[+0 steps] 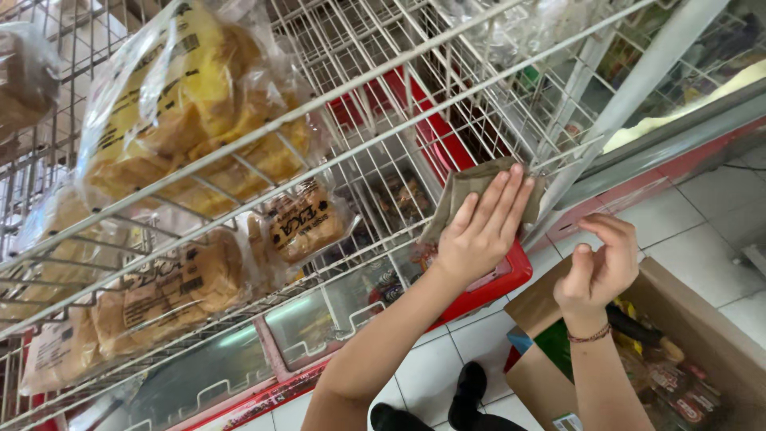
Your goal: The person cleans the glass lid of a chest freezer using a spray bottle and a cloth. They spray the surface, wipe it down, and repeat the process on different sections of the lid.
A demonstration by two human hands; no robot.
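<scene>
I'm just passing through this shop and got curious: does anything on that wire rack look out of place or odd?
Yes: the left hand presses a flat brown piece of cardboard against the white wire rack, among bagged bread. It sits tilted and looks creased. The right hand hovers empty above an open cardboard box.

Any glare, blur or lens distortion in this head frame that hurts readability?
Head view: even daylight and a strongly tilted frame; glare whitens the plastic bread bags; left hand and right hand are sharp; the wire rack bends slightly near the edges.
</scene>
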